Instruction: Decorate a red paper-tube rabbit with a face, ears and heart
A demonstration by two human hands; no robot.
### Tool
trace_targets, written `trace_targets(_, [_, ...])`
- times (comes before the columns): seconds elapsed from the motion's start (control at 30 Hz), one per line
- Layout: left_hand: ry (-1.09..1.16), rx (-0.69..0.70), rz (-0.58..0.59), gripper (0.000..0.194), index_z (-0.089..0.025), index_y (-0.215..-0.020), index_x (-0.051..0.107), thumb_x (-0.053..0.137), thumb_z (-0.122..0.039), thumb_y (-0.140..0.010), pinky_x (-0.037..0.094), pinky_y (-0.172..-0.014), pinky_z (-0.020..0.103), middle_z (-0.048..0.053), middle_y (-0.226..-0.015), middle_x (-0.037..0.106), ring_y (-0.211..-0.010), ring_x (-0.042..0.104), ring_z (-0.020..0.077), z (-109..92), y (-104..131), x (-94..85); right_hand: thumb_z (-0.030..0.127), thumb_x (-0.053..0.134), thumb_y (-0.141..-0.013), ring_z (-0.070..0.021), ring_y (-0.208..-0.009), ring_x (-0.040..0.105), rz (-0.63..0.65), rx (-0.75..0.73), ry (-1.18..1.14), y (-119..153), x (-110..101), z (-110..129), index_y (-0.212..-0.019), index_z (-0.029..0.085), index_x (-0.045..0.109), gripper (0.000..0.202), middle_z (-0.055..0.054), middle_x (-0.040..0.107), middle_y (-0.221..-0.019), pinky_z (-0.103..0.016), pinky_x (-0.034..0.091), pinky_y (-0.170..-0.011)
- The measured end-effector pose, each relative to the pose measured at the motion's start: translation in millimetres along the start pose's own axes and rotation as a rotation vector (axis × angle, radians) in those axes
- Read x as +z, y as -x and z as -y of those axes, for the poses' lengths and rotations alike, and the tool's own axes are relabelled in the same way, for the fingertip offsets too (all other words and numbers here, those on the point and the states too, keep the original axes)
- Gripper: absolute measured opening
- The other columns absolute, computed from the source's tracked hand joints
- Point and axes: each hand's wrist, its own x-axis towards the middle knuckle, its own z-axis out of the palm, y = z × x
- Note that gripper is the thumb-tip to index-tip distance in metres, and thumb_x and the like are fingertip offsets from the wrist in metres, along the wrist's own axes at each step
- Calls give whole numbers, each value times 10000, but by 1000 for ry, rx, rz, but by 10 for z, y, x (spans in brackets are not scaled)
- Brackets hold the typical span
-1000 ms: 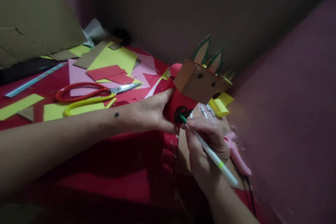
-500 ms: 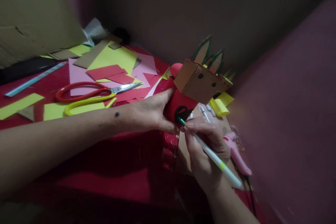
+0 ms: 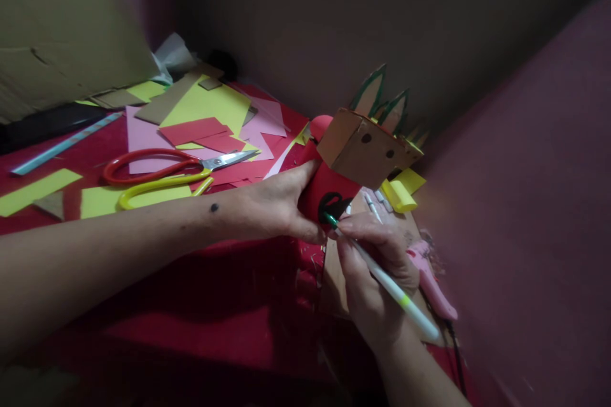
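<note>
My left hand (image 3: 279, 203) is wrapped round the red body of a cardboard figure (image 3: 356, 146), thumb below and fingers partly hidden behind it. A brown box-shaped head with dark dots tops the figure, and green-edged pointed pieces stick up from it. On the red body shows a dark curved mark (image 3: 329, 199). Pinched in my right hand (image 3: 375, 273) is a white marker (image 3: 389, 286) with a green tip end and a yellow-green band. Its tip touches the red surface at the mark, or nearly so.
Red-and-yellow-handled scissors (image 3: 162, 178) lie among scraps of yellow, pink and red paper (image 3: 205, 102) on the red cloth (image 3: 205, 324). At right are a pink glue gun (image 3: 432, 280) with a black cord and a rolled yellow paper (image 3: 398, 196). A blue striped strip (image 3: 64, 145) lies far left.
The view has shifted very slightly. Both hands, the figure and the marker keep almost the same positions.
</note>
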Motion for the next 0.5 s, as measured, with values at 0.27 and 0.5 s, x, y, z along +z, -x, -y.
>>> trace_targets(0.27, [33,13,6,573,-191,-1169,539,876,-153,-708,551,-749,327,-17,-929,689,-864,670,197,-16,1,19,71,682,-885,-147,-746,705,-96,7,-9,23,53,-25,-930,290,727,227,35,726,-835,-294,611,-693])
trace_targets(0.5, [53,33,28,530,-202,-1100,552,884,-113,-697,532,-739,314,-36,-890,667,-832,650,181,-7,-8,1,42,662,-868,-147,-802,693,-9,8,-36,2,-19,-14,-905,273,731,244,29,710,-815,-293,598,-747])
